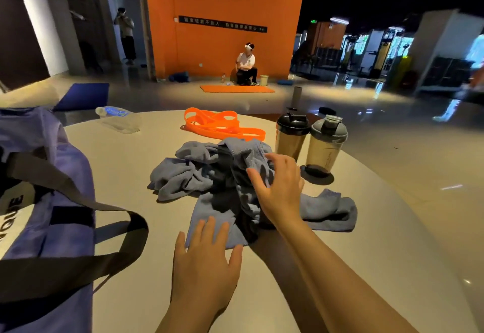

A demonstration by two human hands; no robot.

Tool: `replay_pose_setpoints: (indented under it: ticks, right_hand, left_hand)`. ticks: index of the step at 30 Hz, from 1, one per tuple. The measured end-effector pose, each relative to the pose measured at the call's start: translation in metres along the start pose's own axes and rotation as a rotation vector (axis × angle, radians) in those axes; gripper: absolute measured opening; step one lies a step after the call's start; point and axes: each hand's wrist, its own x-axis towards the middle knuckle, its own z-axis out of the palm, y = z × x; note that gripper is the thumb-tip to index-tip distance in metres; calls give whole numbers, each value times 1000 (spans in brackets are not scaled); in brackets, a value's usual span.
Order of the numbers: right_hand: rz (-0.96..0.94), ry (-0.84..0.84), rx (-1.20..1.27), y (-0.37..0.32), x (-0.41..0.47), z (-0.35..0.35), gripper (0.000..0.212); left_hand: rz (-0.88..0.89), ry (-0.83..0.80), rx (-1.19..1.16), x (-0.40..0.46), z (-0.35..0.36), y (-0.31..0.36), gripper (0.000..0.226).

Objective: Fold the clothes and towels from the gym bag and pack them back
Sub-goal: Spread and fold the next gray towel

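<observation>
A crumpled heap of grey-blue towels (207, 175), with some dark cloth (243, 217) tangled in it, lies in the middle of the round pale table (366, 241) in front of me. My right hand (277, 188) hovers over the heap's right side, fingers spread and slightly bent, their tips at the fabric but gripping nothing. My left hand (207, 262) lies flat, fingers straight, tips resting on the heap's near edge. One towel end trails right, past my right wrist. Left of the heap sits the purple gym bag (47, 196), its black straps draped toward me. Behind the towels lie orange bands (220, 125); to their right stand two shaker bottles (311, 141). A water bottle (117, 118) lies at the far left edge.
</observation>
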Motion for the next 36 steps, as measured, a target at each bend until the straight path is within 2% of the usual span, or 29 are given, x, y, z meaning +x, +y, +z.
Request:
replay_pose_setpoints:
  ticks: [2,4,7,9,13,15,18,20,22,25,27,28,30,32,36]
  right_hand:
    - [44,25,8,-10,19,13,30]
    - [39,106,160,-22,30,11,15]
    - [-9,235,454,-38,35,-16,11]
    - [-72,298,486,-44,29,-42,8]
    - [-179,262,398,-33,-12,-91,8]
    - [-200,180,311,-19,-39,-107,11]
    - [-187,-47,152,10,-78,-114,10]
    - [-230,-192,5,26,-100,-109,24]
    - [-351,-283,-143,33,-113,-99,39]
    - [-529,-297,-220,31,-115,-88,34]
    - [-615,-283,-214,31,-115,-85,23]
    - [-629,-266,-202,32,-114,-85,22]
    - [-634,-221,-185,36,-113,-87,29]
    - [-633,-197,-202,40,-109,-88,37]
    - [-616,-150,-301,44,-106,-90,35]
  left_hand:
    - [-2,10,-13,3,0,2,68]
    - [8,-2,-7,3,0,2,64]
    - [23,26,-59,6,1,-1,61]
    - [49,95,-108,5,2,-2,58]
    - [44,49,-109,5,2,-3,59]
    - [23,135,-141,7,-6,-1,55]
    - [-11,314,-267,2,-10,1,48]
    - [95,438,-391,0,-4,0,47]
    - [291,539,-441,-1,1,0,55]
    - [582,507,-342,1,3,2,72]
    - [716,468,-255,4,6,5,67]
    - [746,474,-237,5,9,6,56]
    - [751,518,-255,6,10,7,28]
    - [728,561,-279,7,11,5,16]
    - [688,566,-270,4,6,5,35]
